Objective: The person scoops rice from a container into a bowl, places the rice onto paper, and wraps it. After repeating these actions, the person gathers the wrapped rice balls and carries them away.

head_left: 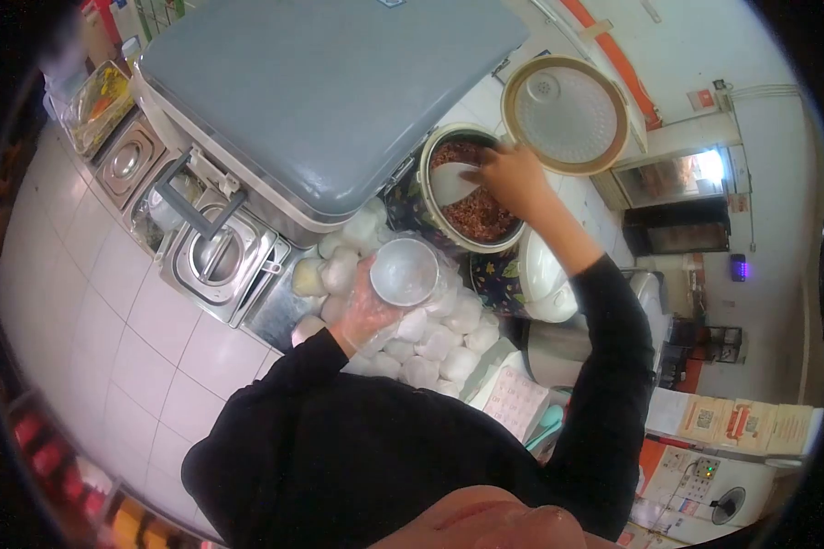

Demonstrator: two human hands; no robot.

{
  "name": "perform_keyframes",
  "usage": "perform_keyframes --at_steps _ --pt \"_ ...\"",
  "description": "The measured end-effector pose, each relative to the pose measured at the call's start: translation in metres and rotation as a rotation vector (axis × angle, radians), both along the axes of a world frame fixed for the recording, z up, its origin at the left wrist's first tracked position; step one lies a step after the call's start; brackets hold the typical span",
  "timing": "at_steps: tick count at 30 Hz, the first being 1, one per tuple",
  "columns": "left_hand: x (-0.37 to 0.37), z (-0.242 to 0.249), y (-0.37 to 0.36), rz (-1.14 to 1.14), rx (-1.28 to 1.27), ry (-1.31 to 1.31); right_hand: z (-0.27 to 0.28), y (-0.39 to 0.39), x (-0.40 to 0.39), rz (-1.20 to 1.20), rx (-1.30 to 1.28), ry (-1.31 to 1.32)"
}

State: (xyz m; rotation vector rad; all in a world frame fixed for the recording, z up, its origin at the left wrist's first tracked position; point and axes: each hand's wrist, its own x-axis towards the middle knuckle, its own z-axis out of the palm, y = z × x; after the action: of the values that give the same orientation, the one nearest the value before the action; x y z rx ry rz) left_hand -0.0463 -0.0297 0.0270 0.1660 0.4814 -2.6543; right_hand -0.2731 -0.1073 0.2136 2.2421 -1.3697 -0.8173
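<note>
My right hand [513, 178] reaches into an open rice cooker [430, 215] and grips a white rice paddle [453, 183] that digs into the dark reddish rice [481, 215]. The cooker's round lid [566, 114] stands open behind it. My left hand [368, 306], covered in a thin clear plastic glove, holds a small round translucent bowl [403, 272] lined with plastic film, just in front of the cooker. Under that hand lie several wrapped white rice balls [435, 348].
A large grey-lidded warmer [320, 91] fills the top left. Steel counter wells with lids [215, 261] sit beside it, and a food tray [101, 101] lies at the far left. A second white cooker [545, 284] and a calculator [515, 403] lie to the right.
</note>
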Motion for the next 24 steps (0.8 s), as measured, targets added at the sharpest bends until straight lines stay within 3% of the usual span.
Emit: perform_keyframes --at_steps 4,5,7,8,11,13,15,17,20,23,24 --pt "0.006 -0.003 0.009 0.011 0.014 -0.085 -0.046 -0.023 0.022 -0.050 0.062 0.151" --pt "0.008 -0.004 0.009 0.020 0.010 -0.120 -0.068 -0.029 0.011 0.008 -0.012 0.077" --pt "0.015 -0.006 0.010 0.042 -0.011 -0.036 -0.077 -0.038 0.005 -0.107 0.044 -0.034" --pt "0.016 -0.006 0.011 0.059 -0.021 0.013 -0.079 -0.040 0.001 -0.160 0.071 -0.082" --pt "0.007 -0.008 0.011 0.125 -0.236 -0.189 -0.048 -0.029 -0.012 -0.420 0.220 -0.262" --pt "0.021 0.037 0.010 0.166 -0.250 -0.129 -0.055 -0.011 -0.039 -0.419 0.211 -0.306" --pt "0.029 0.052 0.006 0.180 -0.339 -0.106 -0.071 0.008 -0.069 -0.420 0.201 -0.355" --pt "0.031 0.036 -0.009 0.146 -0.520 -0.164 -0.085 0.027 -0.088 -0.432 0.185 -0.423" --pt "0.025 0.029 -0.034 0.050 -0.634 -0.073 -0.056 0.045 -0.070 -0.615 0.220 -0.438" --pt "-0.006 0.056 -0.063 0.159 -0.885 -0.406 -0.051 0.059 -0.090 -0.403 0.019 -0.678" --pt "-0.020 0.080 -0.072 0.272 -0.990 -0.548 -0.036 0.060 -0.086 -0.540 0.022 -0.677"
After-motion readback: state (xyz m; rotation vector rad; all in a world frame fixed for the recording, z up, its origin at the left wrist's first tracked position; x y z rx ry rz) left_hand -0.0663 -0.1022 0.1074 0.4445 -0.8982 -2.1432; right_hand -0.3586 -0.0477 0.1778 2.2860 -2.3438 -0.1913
